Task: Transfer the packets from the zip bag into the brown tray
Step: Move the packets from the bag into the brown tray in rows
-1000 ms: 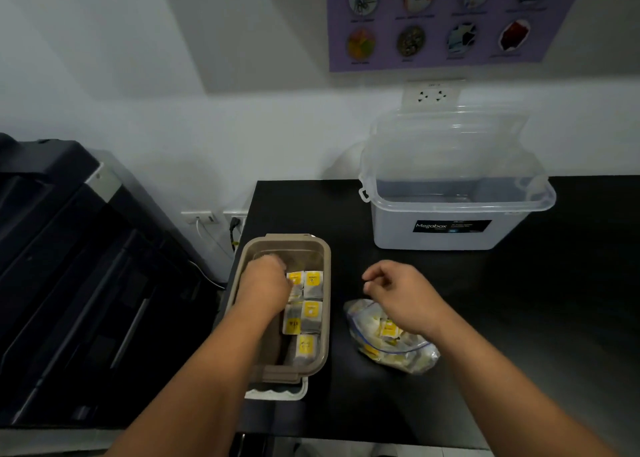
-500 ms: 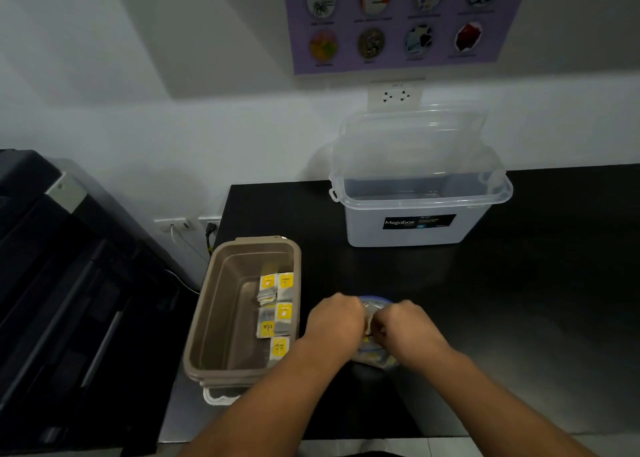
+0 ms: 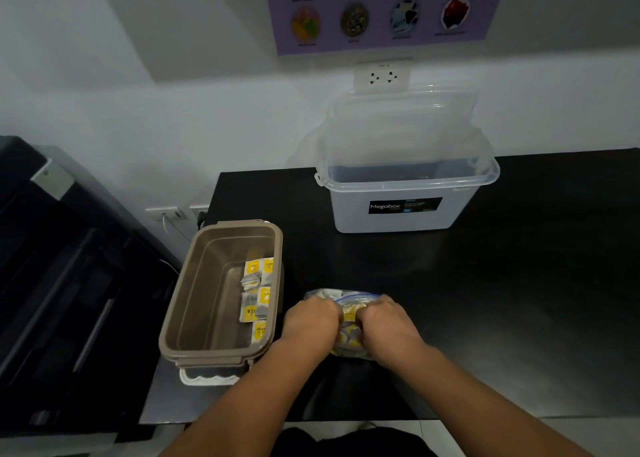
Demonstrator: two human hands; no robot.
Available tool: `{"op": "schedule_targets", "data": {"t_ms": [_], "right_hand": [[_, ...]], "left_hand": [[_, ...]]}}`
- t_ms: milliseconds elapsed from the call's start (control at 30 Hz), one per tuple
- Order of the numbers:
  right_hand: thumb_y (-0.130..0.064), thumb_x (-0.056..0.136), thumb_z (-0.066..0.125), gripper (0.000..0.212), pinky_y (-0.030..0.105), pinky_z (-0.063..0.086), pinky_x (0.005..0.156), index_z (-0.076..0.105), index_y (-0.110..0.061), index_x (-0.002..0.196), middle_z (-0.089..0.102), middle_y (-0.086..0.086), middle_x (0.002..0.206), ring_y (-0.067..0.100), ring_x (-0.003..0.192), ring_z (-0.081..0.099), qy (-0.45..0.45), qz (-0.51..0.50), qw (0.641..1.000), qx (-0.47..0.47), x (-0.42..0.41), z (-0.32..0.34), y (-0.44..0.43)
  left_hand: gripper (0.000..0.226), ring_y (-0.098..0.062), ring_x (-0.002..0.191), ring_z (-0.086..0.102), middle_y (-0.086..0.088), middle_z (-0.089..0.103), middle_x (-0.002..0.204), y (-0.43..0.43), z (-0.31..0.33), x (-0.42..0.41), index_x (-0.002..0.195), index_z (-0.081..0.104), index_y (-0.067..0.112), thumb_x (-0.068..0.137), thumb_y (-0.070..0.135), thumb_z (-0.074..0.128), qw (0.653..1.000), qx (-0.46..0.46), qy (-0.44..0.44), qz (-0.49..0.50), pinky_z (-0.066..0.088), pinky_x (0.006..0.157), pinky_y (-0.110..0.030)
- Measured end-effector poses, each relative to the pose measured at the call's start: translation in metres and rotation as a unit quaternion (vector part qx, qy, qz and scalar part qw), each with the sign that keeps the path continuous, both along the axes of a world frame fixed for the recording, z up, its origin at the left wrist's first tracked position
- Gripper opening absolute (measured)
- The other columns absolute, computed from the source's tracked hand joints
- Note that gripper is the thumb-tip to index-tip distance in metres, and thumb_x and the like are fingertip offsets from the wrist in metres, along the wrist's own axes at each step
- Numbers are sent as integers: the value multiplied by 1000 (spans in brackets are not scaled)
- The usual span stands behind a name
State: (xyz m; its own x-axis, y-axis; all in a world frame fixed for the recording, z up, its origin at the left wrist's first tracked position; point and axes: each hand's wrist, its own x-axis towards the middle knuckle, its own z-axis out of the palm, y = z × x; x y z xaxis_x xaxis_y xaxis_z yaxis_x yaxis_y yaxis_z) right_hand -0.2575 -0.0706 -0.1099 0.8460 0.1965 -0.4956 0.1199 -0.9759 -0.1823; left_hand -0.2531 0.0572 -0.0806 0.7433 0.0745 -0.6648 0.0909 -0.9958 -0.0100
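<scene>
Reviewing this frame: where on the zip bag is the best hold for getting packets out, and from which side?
Probably at the mouth: pinch the two lips by the blue zip strip, one per hand, coming from above. The zip bag lies slack on the table, so a grip on its belly only squeezes packets. The left hand and right hand hold it either side.

We see the brown tray [image 3: 194, 304] standing open and upright on the dark surface [image 3: 502, 318], with yellow-and-white packets [image 3: 258, 295] lined along its right wall. Just right of it lies the clear zip bag [image 3: 349, 299], crumpled, with more yellow packets inside. Our left hand [image 3: 310, 323] and right hand [image 3: 388, 325] clutch it.
</scene>
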Motion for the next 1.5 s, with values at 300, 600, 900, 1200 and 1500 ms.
{"op": "schedule_targets", "data": {"t_ms": [300, 600, 900, 1200, 1500], "right_hand": [[-24, 95, 61, 21, 36, 53, 87, 66, -20, 115, 62, 9, 121, 27, 105, 63, -19, 50, 997, 59, 5, 11, -11], [-16, 101, 56, 34, 36, 54, 96, 65, -24, 132, 59, 5, 126, 22, 110, 61, -29, 68, 991, 114, 18, 19, -20], [-17, 101, 55, 12, 36, 61, 80, 62, -27, 99, 66, -2, 100, 14, 88, 66, -11, -5, 981, 195, 14, 23, -25], [-13, 99, 64, 23, 30, 60, 78, 67, -36, 101, 73, -5, 98, 11, 90, 71, -18, -181, 882, 434, 26, 43, -23], [-12, 104, 54, 17, 36, 52, 70, 70, -11, 99, 68, 14, 90, 23, 80, 64, 74, -331, 736, 586, 42, 72, 8]], "left_hand": [[28, -27, 107, 66, -8, 65, 122, 0, 3, -14, 121, 68, 17, 95, 25, 59, 993, 0, -107, -46, 54, 84, -37], [23, -16, 82, 65, 3, 65, 95, 10, 16, -17, 105, 53, 35, 94, 17, 61, 960, -172, -216, 54, 60, 74, -37], [29, -9, 85, 65, 7, 66, 98, 11, 22, -15, 117, 52, 38, 94, 26, 65, 934, -212, -274, 84, 60, 77, -33], [10, -2, 66, 61, 11, 70, 81, 43, 77, 2, 100, 74, 25, 93, 30, 69, 816, -366, -401, 197, 49, 66, -24], [8, -19, 69, 71, -14, 74, 95, 132, 101, 2, 101, 67, 13, 98, 20, 64, 712, -478, -342, 384, 59, 54, -29]]}}
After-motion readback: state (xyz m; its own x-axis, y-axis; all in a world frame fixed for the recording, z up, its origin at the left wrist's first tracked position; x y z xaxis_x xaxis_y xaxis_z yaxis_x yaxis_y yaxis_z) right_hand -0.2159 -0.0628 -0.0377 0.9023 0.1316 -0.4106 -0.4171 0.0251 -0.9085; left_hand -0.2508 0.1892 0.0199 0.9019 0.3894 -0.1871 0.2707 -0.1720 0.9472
